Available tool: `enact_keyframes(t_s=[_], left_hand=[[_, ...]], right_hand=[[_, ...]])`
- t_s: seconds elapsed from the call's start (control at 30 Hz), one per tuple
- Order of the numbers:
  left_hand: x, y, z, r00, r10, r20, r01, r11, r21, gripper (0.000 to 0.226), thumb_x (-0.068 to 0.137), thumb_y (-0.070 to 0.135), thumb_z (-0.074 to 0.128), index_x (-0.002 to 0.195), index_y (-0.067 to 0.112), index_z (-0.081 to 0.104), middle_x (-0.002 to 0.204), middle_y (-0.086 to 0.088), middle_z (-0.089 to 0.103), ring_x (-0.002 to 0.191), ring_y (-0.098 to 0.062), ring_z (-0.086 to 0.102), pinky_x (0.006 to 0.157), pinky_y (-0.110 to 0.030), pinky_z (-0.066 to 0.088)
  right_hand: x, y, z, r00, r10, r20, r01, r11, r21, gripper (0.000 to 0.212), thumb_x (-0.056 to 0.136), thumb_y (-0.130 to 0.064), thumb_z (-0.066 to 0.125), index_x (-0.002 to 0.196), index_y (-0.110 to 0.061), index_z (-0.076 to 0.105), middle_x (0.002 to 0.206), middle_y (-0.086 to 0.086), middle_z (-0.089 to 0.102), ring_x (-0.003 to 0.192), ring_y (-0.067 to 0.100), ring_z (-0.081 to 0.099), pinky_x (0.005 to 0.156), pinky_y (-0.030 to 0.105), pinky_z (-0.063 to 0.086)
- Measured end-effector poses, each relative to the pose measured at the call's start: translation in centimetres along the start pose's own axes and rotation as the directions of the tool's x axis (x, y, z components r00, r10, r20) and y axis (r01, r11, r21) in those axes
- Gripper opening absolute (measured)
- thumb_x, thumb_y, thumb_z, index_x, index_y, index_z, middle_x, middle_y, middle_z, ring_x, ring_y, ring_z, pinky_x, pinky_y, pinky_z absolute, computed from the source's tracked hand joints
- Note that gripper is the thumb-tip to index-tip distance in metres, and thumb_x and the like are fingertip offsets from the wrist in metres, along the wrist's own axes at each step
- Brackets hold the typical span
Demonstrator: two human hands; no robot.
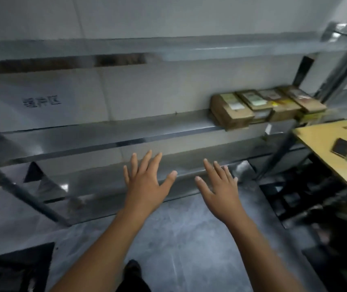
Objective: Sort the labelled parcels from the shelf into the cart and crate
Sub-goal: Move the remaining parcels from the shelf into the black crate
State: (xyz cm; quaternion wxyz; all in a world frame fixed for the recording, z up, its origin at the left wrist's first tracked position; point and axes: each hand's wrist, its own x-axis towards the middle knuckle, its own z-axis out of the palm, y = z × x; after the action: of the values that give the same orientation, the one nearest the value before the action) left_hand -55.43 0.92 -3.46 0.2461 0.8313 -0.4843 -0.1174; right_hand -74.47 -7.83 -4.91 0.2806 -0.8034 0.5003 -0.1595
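Observation:
Several brown cardboard parcels [267, 106] with white labels lie side by side at the right end of the metal shelf [105, 135]. My left hand [147, 182] and my right hand [219, 186] are stretched out in front of me, palms down, fingers spread and straight. Both hold nothing. They hover in front of the lower shelf boards, well below and to the left of the parcels. The picture is blurred by motion.
A yellow-topped table [324, 144] stands at the right with a dark phone-like object [341, 147] on it. Dark crate-like frames sit below the table [316, 197] and at the bottom left [16, 270]. Grey floor [178, 239] lies underfoot.

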Motion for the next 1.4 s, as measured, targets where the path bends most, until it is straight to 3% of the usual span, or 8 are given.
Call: enact_keyframes(t_s=[0.23,0.43,0.7,1.03,1.4], left_hand=[[5.2,6.9,5.6,0.975,0.179,0.133,-0.178,0.984,-0.026,0.077,0.096,0.072,0.04,0.162,0.037,0.021,0.172,0.01,0.01,0.158,-0.021,-0.014,0.125,-0.051,-0.011],[11.4,10.6,9.8,0.952,0.223,0.208,-0.212,0.974,-0.078,0.083,0.096,0.073,0.039,0.164,0.032,0.015,0.172,0.009,0.009,0.158,-0.021,-0.012,0.126,-0.05,-0.009],[22.2,13.4,14.3,0.966,0.15,0.211,-0.103,0.97,-0.22,0.085,0.096,0.072,0.04,0.164,0.026,0.015,0.172,0.006,0.008,0.158,-0.022,-0.011,0.127,-0.05,-0.004],[31.9,16.0,18.0,0.956,0.042,0.291,0.07,0.928,-0.365,0.086,0.096,0.068,0.048,0.162,0.02,0.023,0.17,-0.001,0.019,0.158,-0.025,0.005,0.128,-0.047,0.013],[39.6,21.3,24.9,0.935,-0.104,0.339,0.26,0.851,-0.456,0.09,0.094,0.064,0.057,0.164,0.024,0.016,0.171,-0.001,0.016,0.157,-0.021,0.009,0.124,-0.048,0.022]], right_hand=[[0.2,6.3,-4.1,0.978,0.163,-0.132,-0.159,0.986,0.04,0.063,0.103,-0.06,0.04,0.161,-0.046,0.02,0.172,-0.009,0.01,0.158,0.015,-0.008,0.125,0.049,-0.007],[3.9,9.9,-6.4,0.956,0.245,-0.164,-0.247,0.969,0.006,0.064,0.101,-0.062,0.037,0.16,-0.047,0.018,0.172,-0.01,0.01,0.158,0.013,-0.009,0.127,0.049,-0.008],[16.1,11.9,-9.6,0.97,0.208,-0.128,-0.222,0.969,-0.105,0.063,0.102,-0.061,0.039,0.16,-0.047,0.021,0.171,-0.008,0.013,0.158,0.015,-0.007,0.125,0.046,-0.008],[27.2,14.7,-13.1,0.971,0.197,-0.137,-0.209,0.974,-0.084,0.064,0.102,-0.057,0.044,0.161,-0.041,0.024,0.171,-0.007,0.018,0.159,0.014,-0.004,0.126,0.048,-0.005],[38.5,21.2,-15.5,0.987,0.132,-0.094,-0.133,0.991,-0.013,0.067,0.1,-0.058,0.046,0.161,-0.037,0.028,0.171,-0.005,0.019,0.159,0.016,-0.002,0.125,0.049,-0.007]])
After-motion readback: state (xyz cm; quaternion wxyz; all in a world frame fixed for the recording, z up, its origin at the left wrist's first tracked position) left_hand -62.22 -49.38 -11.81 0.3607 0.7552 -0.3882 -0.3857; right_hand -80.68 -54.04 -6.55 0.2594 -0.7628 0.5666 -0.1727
